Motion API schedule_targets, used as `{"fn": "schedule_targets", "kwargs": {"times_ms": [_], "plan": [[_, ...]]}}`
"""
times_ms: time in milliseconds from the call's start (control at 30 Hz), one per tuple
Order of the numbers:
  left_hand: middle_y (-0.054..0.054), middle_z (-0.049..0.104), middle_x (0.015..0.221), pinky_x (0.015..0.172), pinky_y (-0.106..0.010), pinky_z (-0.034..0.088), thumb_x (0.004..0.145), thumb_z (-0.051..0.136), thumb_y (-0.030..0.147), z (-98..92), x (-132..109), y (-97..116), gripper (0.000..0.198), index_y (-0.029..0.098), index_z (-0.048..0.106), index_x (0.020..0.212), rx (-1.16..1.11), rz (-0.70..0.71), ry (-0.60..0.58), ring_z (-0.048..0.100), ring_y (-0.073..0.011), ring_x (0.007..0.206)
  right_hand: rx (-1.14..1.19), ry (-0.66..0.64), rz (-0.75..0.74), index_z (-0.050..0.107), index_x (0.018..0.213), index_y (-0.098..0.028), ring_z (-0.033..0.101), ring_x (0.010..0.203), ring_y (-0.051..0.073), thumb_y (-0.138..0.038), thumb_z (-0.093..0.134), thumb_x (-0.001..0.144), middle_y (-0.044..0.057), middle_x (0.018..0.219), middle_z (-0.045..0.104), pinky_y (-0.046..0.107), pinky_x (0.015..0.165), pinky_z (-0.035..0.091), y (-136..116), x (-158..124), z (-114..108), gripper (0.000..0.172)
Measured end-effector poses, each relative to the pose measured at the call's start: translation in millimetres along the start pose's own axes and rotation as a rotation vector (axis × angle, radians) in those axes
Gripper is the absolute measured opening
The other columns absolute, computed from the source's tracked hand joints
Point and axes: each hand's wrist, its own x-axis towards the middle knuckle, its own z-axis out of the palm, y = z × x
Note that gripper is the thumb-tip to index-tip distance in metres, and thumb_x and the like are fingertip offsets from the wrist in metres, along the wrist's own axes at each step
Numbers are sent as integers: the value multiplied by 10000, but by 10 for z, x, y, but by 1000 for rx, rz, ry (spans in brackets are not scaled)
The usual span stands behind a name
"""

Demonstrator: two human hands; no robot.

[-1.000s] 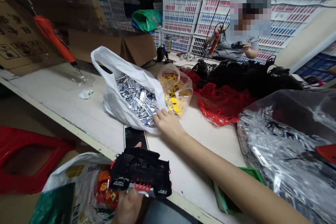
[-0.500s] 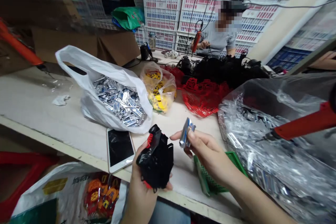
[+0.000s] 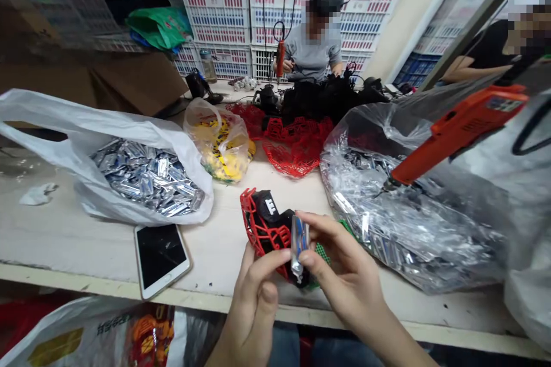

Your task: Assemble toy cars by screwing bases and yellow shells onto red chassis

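Observation:
My left hand (image 3: 256, 298) grips a black plastic part with a red lattice frame (image 3: 263, 226) and a white mark on its black face, tilted above the table. Between the thumb and fingers of my right hand (image 3: 350, 258) is a small silver strip with blue on it (image 3: 298, 243), held against the near side of the lattice part. A left fingertip reaches close to that strip. Behind my right hand a green basket (image 3: 322, 252) shows only in pieces.
A white bag (image 3: 193, 206) of silver strips and a phone (image 3: 161, 258) lie left; a clear bag (image 3: 413, 258) of similar strips lies right, under a hanging orange screwdriver (image 3: 447, 135). Yellow parts (image 3: 228, 163) and red lattices (image 3: 297, 149) are behind. A co-worker (image 3: 316, 49) sits opposite.
The black part has been turned, so its red lattice now faces me. My right hand has brought the silver strip over against it. The view has swung right, showing a second person.

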Motion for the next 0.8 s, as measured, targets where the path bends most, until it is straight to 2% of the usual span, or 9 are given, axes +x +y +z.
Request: {"fn": "schedule_targets", "kwargs": {"times_ms": [67,167,233,267,367,500,567,633,800], "plan": [[-130,620,1506,1192,-525,424,906,670,623,26,-4,-32,520,294,710,1307,5,-63,59,590,-346,1383,-44,18,-36,634,1383,-316,648,804,151,-216,689,976,11,916,657,245,761,593,9,-20,12,423],[-154,599,1523,1129,-506,498,877,720,615,83,48,-9,885,352,332,1628,-92,-153,157,606,-332,1380,-104,22,-101,608,1426,-306,624,808,151,-185,680,971,15,936,637,245,745,590,8,-40,26,477],[-162,589,1528,1051,-474,562,837,775,605,118,120,34,1078,399,127,1674,-193,-171,159,644,-333,1337,-174,42,-166,608,1448,-296,637,879,160,-165,660,975,40,1005,631,254,780,599,7,-44,27,494],[-159,578,1541,1042,-458,570,803,817,593,127,161,50,1134,414,112,1672,-241,-170,143,646,-335,1333,-214,61,-199,608,1459,-288,646,926,169,-155,647,977,55,1042,627,266,810,605,10,-44,26,502],[-138,571,1561,1081,-436,548,730,899,532,112,263,40,1087,382,308,1629,-334,-196,72,634,-342,1346,-311,111,-253,631,1453,-274,672,1028,198,-98,616,972,93,1112,645,301,862,619,38,-41,24,512],[-148,726,1344,1045,-438,576,704,927,456,78,298,-45,878,245,552,1469,-287,-283,24,710,-341,1222,-269,180,-225,713,1349,-277,704,790,152,-17,603,950,49,930,712,236,662,608,94,-72,28,489],[-127,753,1276,1009,-418,596,685,941,436,105,287,-57,876,249,554,1448,-296,-298,43,733,-317,1169,-255,224,-194,760,1263,-260,711,750,152,-21,613,942,44,886,728,236,638,613,107,-102,35,426],[-95,763,1241,977,-383,609,665,955,421,151,276,-48,902,278,530,1448,-324,-318,83,748,-282,1128,-254,233,-177,782,1207,-234,746,841,183,-57,625,940,77,958,754,276,713,647,108,-133,48,357],[-63,768,1216,912,-309,616,661,957,439,186,268,-60,925,318,491,1451,-333,-372,106,758,-246,1095,-270,222,-187,767,1236,-210,769,994,231,-124,718,912,127,1106,763,329,850,672,100,-181,93,338]]}}
